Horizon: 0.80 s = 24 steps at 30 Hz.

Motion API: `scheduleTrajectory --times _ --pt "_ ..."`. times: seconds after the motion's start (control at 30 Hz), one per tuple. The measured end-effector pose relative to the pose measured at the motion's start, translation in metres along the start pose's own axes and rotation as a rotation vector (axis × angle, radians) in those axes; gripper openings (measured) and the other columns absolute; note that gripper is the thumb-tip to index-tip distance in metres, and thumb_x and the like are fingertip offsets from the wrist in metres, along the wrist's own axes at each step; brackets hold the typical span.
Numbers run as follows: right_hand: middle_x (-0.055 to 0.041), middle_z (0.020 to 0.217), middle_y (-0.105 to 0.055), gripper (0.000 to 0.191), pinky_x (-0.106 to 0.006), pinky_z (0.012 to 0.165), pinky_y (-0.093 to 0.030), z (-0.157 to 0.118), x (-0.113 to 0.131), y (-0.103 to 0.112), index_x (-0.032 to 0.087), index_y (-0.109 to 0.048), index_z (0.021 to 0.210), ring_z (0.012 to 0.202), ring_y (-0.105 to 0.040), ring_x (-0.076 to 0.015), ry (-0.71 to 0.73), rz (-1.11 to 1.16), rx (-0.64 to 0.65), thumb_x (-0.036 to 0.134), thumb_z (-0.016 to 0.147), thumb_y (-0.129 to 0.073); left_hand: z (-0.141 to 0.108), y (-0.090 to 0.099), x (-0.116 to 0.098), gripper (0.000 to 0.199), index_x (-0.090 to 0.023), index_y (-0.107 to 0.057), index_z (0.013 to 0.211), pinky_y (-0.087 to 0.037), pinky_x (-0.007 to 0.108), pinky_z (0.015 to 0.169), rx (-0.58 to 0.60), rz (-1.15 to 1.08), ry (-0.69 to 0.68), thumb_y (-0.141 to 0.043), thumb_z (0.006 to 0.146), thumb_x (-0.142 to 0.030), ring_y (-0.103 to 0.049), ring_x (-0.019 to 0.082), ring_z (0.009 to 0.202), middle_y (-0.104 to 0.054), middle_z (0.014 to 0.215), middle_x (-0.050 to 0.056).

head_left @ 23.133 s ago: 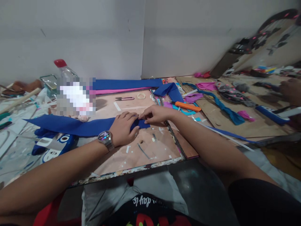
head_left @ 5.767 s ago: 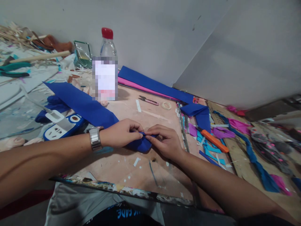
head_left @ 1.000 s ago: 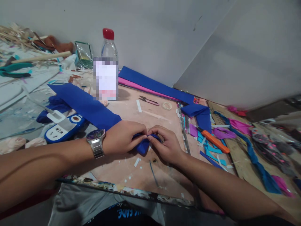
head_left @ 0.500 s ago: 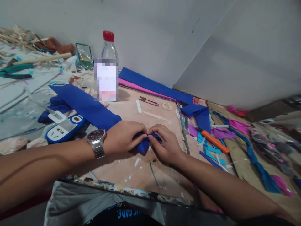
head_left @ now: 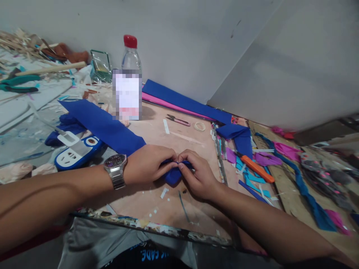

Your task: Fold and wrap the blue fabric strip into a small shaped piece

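A small folded piece of blue fabric (head_left: 172,177) is pinched between both hands, just over the work board (head_left: 134,203). My left hand (head_left: 151,161), with a metal watch on its wrist, grips it from the left, thumb against fingers. From the right, my right hand (head_left: 198,172) pinches the same piece; the two thumb tips meet at its middle. Part of the fabric is hidden behind the fingers. A long blue fabric strip (head_left: 103,129) lies beyond the left hand. Thread snips (head_left: 178,120) and a roll of tape (head_left: 199,126) lie farther back on the board.
A red-capped bottle (head_left: 131,56) stands behind a phone with a blurred screen (head_left: 128,93). At left are a power strip (head_left: 68,155) and green-handled pliers (head_left: 19,83). An orange cutter (head_left: 258,169) lies among scraps at right. Blue fabric (head_left: 179,99) runs along the wall.
Both hands stay pinched on the blue fabric, with fingertips shifted slightly. The hanging fold between them looks wider and rounder than before. The view has moved a little.
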State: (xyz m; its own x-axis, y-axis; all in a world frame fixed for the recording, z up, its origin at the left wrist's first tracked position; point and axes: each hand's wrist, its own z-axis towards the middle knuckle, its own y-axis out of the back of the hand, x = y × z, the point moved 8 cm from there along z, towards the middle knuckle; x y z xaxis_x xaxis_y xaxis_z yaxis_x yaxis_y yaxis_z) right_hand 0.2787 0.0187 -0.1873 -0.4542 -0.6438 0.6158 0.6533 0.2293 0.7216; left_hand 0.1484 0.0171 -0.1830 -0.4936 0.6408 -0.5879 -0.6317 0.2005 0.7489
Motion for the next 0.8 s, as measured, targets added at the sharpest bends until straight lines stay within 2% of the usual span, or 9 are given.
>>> scheduleTrajectory --times 0.13,0.3,0.6,0.8 --pt "-0.0051 0.095 -0.065 0.006 -0.036 0.083 -0.045 0.0004 -0.0016 0.0009 0.022 -0.059 0.101 0.089 -0.061 -0.0205 0.005 -0.004 -0.020 0.026 0.101 -0.055 -0.0003 -0.0015 -0.0019 0.027 -0.018 -0.071 0.097 -0.043 0.028 0.070 0.020 0.025 -0.029 -0.051 0.103 -0.037 -0.068 0.018 0.079 -0.075 0.088 0.004" --pt "-0.0045 0.094 -0.066 0.003 -0.036 0.083 -0.045 0.0018 -0.0033 0.0015 0.022 -0.060 0.100 0.089 -0.061 -0.0205 0.009 -0.020 -0.035 0.025 0.098 -0.059 0.0005 -0.0027 0.0027 0.026 -0.019 -0.071 0.097 -0.042 0.028 0.069 0.032 0.050 -0.001 -0.052 0.102 -0.036 -0.068 0.018 0.079 -0.076 0.089 0.004" --pt "-0.0051 0.094 -0.064 0.006 -0.036 0.082 -0.044 0.0016 -0.0022 -0.0035 0.022 -0.058 0.097 0.089 -0.059 -0.0207 -0.028 0.018 0.037 0.022 0.100 -0.052 0.0021 -0.0098 0.0053 0.029 -0.018 -0.070 0.096 -0.041 0.028 0.068 0.089 0.081 0.015 -0.051 0.104 -0.038 -0.069 0.019 0.081 -0.076 0.089 0.004" --pt "-0.0056 0.096 -0.066 0.006 -0.036 0.083 -0.046 0.0004 -0.0049 -0.0021 0.021 -0.059 0.099 0.091 -0.061 -0.0207 -0.043 0.053 0.004 0.025 0.100 -0.054 0.0019 -0.0058 0.0032 0.027 -0.018 -0.071 0.100 -0.043 0.029 0.071 0.082 0.052 0.006 -0.051 0.102 -0.036 -0.069 0.020 0.083 -0.076 0.092 0.005"
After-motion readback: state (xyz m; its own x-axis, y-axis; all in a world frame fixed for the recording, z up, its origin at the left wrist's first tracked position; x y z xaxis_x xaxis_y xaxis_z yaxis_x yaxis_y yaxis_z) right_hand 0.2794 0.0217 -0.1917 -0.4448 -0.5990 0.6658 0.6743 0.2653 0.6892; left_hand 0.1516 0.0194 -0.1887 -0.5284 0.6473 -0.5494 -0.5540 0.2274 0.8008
